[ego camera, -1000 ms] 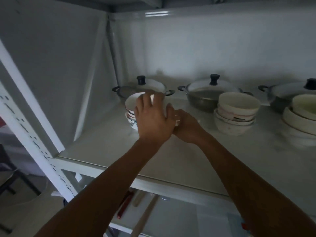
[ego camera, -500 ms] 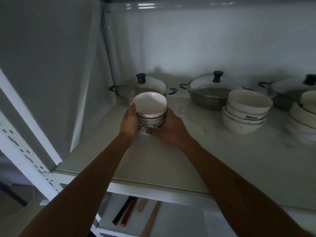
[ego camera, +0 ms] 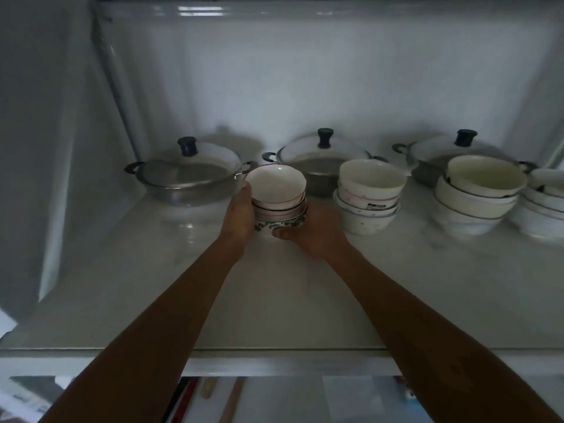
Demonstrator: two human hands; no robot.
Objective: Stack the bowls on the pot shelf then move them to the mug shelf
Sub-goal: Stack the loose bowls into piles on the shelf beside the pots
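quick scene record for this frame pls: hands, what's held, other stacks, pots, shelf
left hand: on the left side of the held bowl stack
right hand: under and around its right side
held bowl stack: small nested bowls, red-rimmed one on top
other bowl stacks: middle stack, right stack, one more cut off at the frame edge
pots: three lidded, along the back, e.g. left pot
shelf: white, glossy

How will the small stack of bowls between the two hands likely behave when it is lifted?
The stack of bowls looks glazed, so probably slippery and breakable. The bowls sit unevenly and the top one leans, so they may shift or tip. The left hand and right hand hold opposite sides, which should steady it.
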